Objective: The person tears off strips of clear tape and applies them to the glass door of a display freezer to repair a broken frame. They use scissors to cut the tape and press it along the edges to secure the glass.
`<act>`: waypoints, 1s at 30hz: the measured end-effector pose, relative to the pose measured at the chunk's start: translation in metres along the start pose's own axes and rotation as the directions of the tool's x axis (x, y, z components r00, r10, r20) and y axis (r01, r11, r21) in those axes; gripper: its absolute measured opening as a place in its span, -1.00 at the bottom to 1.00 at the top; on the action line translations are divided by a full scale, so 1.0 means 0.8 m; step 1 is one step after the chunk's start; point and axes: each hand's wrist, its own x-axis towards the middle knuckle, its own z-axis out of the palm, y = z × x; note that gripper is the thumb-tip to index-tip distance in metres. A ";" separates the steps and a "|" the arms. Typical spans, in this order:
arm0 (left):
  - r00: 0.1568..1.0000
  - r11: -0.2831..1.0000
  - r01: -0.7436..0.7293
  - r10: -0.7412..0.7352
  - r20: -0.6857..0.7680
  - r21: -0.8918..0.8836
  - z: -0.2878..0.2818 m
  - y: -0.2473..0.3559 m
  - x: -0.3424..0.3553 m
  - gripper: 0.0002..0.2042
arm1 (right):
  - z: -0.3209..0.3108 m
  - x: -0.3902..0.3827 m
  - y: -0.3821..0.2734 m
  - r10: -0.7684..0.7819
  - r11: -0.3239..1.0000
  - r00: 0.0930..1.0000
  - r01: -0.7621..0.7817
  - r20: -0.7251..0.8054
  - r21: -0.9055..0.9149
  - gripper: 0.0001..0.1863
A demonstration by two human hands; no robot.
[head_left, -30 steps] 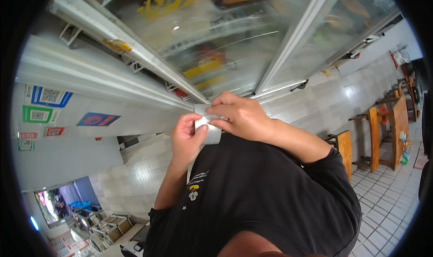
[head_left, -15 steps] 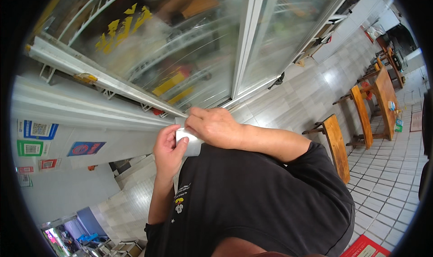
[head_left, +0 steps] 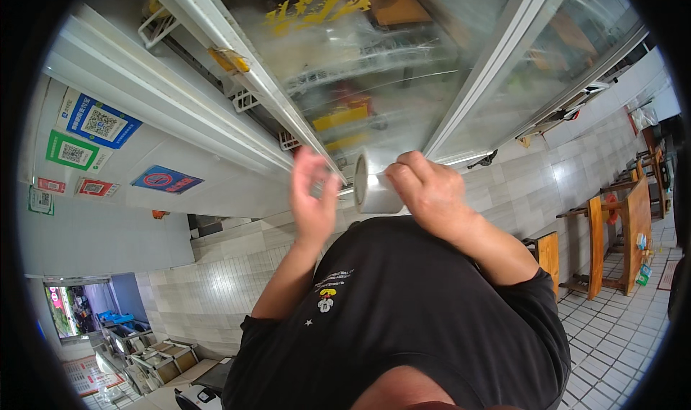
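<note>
A wide, shiny whitish roll of tape (head_left: 376, 187) is in front of my chest, its round end facing left. My right hand (head_left: 430, 194) is closed around the right side of the roll. To the left of it, my left hand (head_left: 313, 200) is apart from the roll and holds nothing. Its fingers are spread and partly smeared by motion. Just beyond both hands stands the glass door (head_left: 403, 115) of a display fridge, with yellow lettering on it.
On the left, a white panel (head_left: 144, 212) carries several code stickers. The fridge's white door frame (head_left: 255, 72) runs diagonally close to my left hand. Wooden benches (head_left: 595, 248) and a table (head_left: 637, 216) stand on the tiled floor at right. Boxes (head_left: 169, 360) lie at lower left.
My left hand has let go of the roll and moved apart from it. My right hand now holds the roll, farther right in view. The whole view has turned.
</note>
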 end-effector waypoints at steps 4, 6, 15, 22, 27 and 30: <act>0.959 0.951 -0.046 0.128 -0.253 0.306 -0.018 -0.058 0.072 -0.30 | -0.018 0.000 0.015 -0.001 0.999 0.998 -0.002 -0.068 -0.053 -0.82; 0.973 0.986 -0.019 0.057 -0.224 0.167 -0.015 -0.083 0.097 -0.29 | -0.024 -0.004 0.021 0.037 0.996 0.996 -0.044 -0.080 -0.079 -0.82; 0.982 0.997 0.071 -0.063 -0.180 0.033 -0.013 -0.149 0.135 -0.40 | -0.028 -0.033 0.040 0.151 0.978 0.988 -0.155 -0.035 -0.141 -0.76; 0.988 0.994 0.044 -0.028 -0.153 0.103 -0.024 -0.138 0.133 -0.49 | -0.022 -0.039 0.055 0.176 0.975 0.984 -0.178 -0.026 -0.136 -0.78; 0.980 0.988 0.072 -0.045 -0.193 0.137 -0.041 -0.126 0.131 -0.55 | -0.030 -0.045 0.066 0.198 0.963 0.980 -0.201 -0.034 -0.179 -0.78; 0.967 0.988 0.137 -0.117 -0.225 0.075 -0.054 -0.125 0.130 -0.47 | -0.031 -0.044 0.071 0.208 0.961 0.978 -0.206 -0.010 -0.182 -0.79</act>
